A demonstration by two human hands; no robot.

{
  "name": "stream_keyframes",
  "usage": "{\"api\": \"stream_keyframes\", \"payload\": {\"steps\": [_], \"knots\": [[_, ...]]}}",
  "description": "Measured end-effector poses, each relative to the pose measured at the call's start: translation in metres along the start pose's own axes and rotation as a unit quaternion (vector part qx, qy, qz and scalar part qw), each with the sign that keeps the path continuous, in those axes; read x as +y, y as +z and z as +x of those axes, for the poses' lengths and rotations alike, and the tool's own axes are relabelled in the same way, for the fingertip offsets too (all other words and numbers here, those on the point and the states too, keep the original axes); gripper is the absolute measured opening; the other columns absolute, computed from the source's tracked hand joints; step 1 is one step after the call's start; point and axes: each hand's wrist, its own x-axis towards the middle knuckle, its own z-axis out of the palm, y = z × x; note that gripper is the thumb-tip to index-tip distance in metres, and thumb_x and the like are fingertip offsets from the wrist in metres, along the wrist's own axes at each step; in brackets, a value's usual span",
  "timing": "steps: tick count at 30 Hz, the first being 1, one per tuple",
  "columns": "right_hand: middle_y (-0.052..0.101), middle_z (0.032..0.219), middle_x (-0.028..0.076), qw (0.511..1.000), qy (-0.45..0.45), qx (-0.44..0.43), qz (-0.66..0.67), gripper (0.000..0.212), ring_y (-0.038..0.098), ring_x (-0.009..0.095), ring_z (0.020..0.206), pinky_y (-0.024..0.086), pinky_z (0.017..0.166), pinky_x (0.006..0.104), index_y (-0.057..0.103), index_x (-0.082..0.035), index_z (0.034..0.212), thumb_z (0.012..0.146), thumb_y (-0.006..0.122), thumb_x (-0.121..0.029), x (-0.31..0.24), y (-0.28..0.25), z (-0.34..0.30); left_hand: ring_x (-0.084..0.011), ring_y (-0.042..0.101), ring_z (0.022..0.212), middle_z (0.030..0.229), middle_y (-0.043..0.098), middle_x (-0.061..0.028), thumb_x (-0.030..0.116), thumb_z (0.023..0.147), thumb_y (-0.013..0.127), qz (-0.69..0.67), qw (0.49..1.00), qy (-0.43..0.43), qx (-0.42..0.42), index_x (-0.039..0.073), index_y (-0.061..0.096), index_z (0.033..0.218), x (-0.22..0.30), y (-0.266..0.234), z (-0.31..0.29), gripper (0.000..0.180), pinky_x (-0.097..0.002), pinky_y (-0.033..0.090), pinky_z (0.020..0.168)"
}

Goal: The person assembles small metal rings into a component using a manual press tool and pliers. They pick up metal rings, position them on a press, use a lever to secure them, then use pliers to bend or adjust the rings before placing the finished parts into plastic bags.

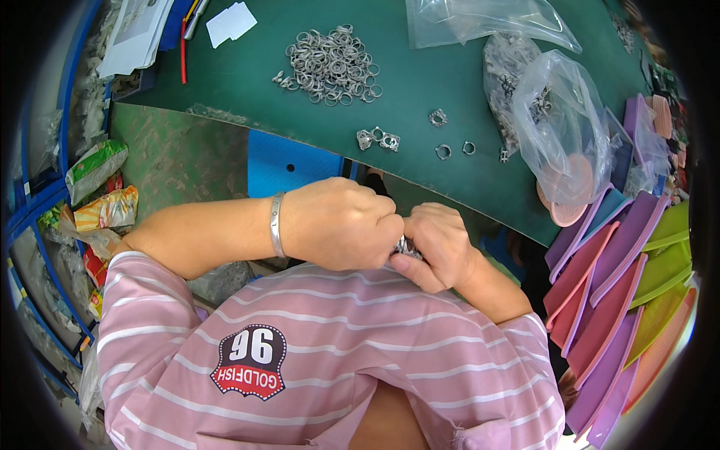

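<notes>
Close in front of my chest, my left hand [341, 225] and my right hand [436, 244] are closed and pressed together. Between them a bit of a shiny silver metal piece [405, 247] shows, gripped by the fingers of both; most of it is hidden, so its exact kind is unclear. Past the hands, on the green table [300, 124], lies a small cluster of silver metal fittings [378, 139]. Right of that are a rough-edged ring [438, 118] and two thin rings [444, 152]. A large heap of silver rings [334, 66] sits farther back.
Clear plastic bags [562, 120] of metal parts stand at the table's right. Beside them are stacked coloured plastic trays [600, 292]. White papers [231, 24] and a red stick [183, 52] lie at the far left. A blue stool [292, 165] stands beyond my left arm, near a blue-framed rack [45, 202].
</notes>
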Motion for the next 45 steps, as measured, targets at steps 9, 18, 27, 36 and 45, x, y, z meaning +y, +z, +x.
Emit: {"api": "stream_keyframes", "payload": {"steps": [9,18,27,36,45], "knots": [[0.058,0.089,0.011,0.988,0.127,0.088,0.020,0.043,0.060,0.018,0.073,0.049,0.064,0.0296,0.040,0.000,0.114,0.081,0.066,-0.004,0.008,0.012,-0.007,-0.0127,0.064,0.078,0.088,0.061,-0.0081,-0.004,0.079,0.063,-0.272,0.928,-0.237,0.091,-0.002,0.050,0.106,-0.009,0.017,-0.016,0.030,-0.0257,0.055,0.068],[0.056,0.088,0.015,0.939,0.159,0.107,-0.284,0.028,0.052,0.035,0.081,0.044,0.070,0.0421,0.057,-0.001,0.090,0.068,0.072,-0.009,0.092,-0.009,-0.003,-0.0074,0.057,0.071,0.082,0.060,-0.0027,0.005,0.084,0.060,-0.230,0.867,-0.407,0.174,0.002,0.057,0.097,-0.057,0.044,-0.035,0.014,-0.0228,0.048,0.064],[0.054,0.085,0.013,0.953,0.076,0.116,-0.268,0.026,0.054,0.032,0.078,0.045,0.068,0.0408,0.060,-0.002,0.092,0.072,0.072,-0.011,0.118,0.008,0.015,-0.0066,0.052,0.062,0.073,0.056,-0.0011,0.005,0.084,0.059,-0.215,0.776,-0.569,0.169,0.001,0.057,0.096,-0.079,0.099,-0.138,0.013,-0.0224,0.045,0.056],[0.063,0.083,0.020,0.931,0.288,0.087,-0.204,0.016,0.063,0.034,0.074,0.052,0.069,0.0377,0.063,0.001,0.093,0.078,0.060,-0.002,0.121,0.022,0.010,-0.0103,0.056,0.061,0.072,0.058,-0.0036,0.004,0.083,0.058,-0.193,0.745,-0.632,0.094,0.001,0.058,0.095,-0.088,0.153,-0.224,0.012,-0.0262,0.048,0.056],[0.056,0.100,0.020,0.860,0.292,0.168,-0.383,0.018,0.059,0.035,0.086,0.048,0.074,0.0372,0.061,0.002,0.098,0.081,0.056,0.003,0.109,0.049,0.011,-0.0358,0.046,0.116,0.125,0.045,-0.0214,0.017,0.073,0.069,-0.048,0.674,-0.733,0.078,0.005,0.037,0.132,-0.195,0.179,-0.322,0.069,-0.0418,0.039,0.098]]}}
